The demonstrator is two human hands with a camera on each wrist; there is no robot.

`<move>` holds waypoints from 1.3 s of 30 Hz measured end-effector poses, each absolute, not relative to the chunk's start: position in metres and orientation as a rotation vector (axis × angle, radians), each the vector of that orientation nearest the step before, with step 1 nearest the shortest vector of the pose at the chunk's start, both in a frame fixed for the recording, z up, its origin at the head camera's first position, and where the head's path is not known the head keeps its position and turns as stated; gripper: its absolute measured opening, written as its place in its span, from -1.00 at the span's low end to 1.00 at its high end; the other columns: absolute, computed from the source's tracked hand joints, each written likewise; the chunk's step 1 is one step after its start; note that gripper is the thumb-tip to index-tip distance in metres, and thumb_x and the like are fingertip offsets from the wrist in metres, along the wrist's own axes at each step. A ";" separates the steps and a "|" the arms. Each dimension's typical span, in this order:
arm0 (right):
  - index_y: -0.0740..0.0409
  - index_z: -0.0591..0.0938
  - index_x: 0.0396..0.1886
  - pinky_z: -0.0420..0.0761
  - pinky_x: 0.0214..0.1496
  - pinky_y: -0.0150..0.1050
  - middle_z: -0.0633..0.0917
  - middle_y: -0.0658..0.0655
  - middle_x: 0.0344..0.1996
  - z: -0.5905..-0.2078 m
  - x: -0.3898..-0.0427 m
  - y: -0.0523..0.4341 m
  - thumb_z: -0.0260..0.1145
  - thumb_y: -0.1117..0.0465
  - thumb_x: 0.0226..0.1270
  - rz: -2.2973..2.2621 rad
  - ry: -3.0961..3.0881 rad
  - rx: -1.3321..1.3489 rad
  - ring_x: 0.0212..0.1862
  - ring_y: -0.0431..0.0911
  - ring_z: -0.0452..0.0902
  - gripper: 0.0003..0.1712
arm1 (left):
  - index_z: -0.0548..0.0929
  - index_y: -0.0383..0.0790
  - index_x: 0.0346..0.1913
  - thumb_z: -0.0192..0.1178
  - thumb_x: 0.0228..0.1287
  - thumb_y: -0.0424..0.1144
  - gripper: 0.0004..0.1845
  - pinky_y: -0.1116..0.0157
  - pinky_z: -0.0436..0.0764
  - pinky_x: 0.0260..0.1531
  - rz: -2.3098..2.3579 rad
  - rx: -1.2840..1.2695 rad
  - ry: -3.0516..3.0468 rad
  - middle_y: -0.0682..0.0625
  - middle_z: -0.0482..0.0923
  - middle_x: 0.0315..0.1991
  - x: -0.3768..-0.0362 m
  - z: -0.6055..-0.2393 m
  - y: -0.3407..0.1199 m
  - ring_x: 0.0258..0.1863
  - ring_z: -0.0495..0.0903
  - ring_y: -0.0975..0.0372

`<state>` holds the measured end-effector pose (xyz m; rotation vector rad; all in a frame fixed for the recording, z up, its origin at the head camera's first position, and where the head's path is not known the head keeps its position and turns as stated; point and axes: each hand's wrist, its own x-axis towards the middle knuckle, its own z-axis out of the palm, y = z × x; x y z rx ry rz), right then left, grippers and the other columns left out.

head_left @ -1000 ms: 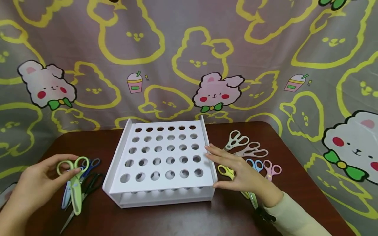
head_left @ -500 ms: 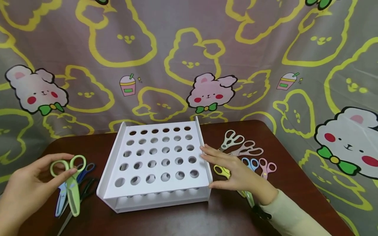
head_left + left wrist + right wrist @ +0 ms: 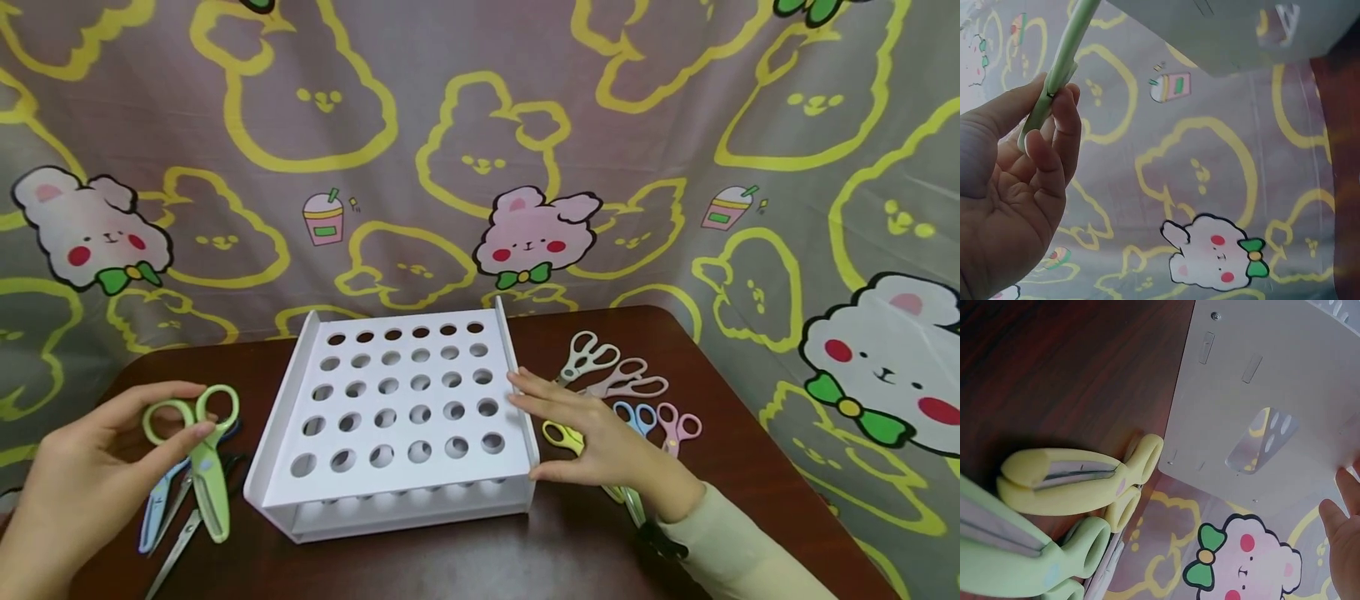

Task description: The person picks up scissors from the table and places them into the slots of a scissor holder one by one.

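In the head view, my left hand (image 3: 93, 467) pinches pale green scissors (image 3: 210, 487) at the handle loops, blades pointing down. The left wrist view shows these green scissors (image 3: 1066, 62) edge-on between thumb and fingers. A white rack (image 3: 360, 485) with rows of round holes stands mid-table. My right hand (image 3: 600, 442) rests against its right side, fingers spread and fingertips at the panel edge. In the right wrist view, part of that hand (image 3: 1344, 540) shows by the side panel (image 3: 1229, 381).
Under the left hand lie light blue scissors (image 3: 153, 517) and steel-bladed scissors (image 3: 180, 546). Right of the rack are yellow scissors (image 3: 562, 435), white scissors (image 3: 588, 358), blue scissors (image 3: 636, 417) and pink scissors (image 3: 677, 425). A patterned curtain (image 3: 420, 100) hangs behind the table.
My left hand has shifted slightly right with the green scissors, toward the rack. The right hand keeps its place on the rack's side. The head view has turned a little.
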<state>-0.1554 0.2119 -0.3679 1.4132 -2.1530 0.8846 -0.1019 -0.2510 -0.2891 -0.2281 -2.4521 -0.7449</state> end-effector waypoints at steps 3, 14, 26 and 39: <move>0.23 0.49 0.35 0.24 0.51 -0.30 0.41 0.25 0.43 -0.368 -0.155 0.212 0.52 -0.12 0.12 0.893 -2.162 1.414 0.48 0.10 0.28 -0.12 | 0.68 -0.10 0.01 0.47 0.05 -0.44 -0.57 0.49 0.26 -0.70 -0.747 -0.221 -2.454 0.34 0.46 -0.52 -0.100 -0.286 -0.244 -0.65 0.37 0.49; 0.23 0.50 0.34 0.24 0.51 -0.29 0.43 0.27 0.41 -0.369 -0.155 0.212 0.49 -0.16 0.14 0.889 -2.142 1.411 0.47 0.10 0.30 -0.13 | 0.72 -0.02 -0.05 0.51 -0.02 -0.47 -0.56 0.42 0.23 -0.70 -0.908 -0.361 -2.357 0.32 0.52 -0.54 -0.103 -0.276 -0.211 -0.55 0.37 0.53; 0.23 0.49 0.35 0.24 0.51 -0.28 0.42 0.25 0.42 -0.368 -0.156 0.211 0.50 -0.14 0.13 0.882 -2.149 1.415 0.47 0.10 0.30 -0.12 | 0.73 -0.12 0.00 0.50 -0.09 -0.56 -0.48 0.47 0.35 -0.67 -1.103 -0.390 -2.295 0.27 0.56 -0.57 -0.117 -0.278 -0.191 -0.63 0.45 0.47; 0.25 0.50 0.34 0.25 0.51 -0.30 0.43 0.27 0.41 -0.368 -0.155 0.210 0.53 -0.12 0.11 0.899 -2.143 1.406 0.47 0.10 0.30 -0.12 | 0.74 -0.20 -0.05 0.49 -0.10 -0.59 -0.53 0.43 0.33 -0.69 -1.175 -0.561 -2.218 0.21 0.58 -0.61 -0.132 -0.277 -0.164 -0.56 0.51 0.50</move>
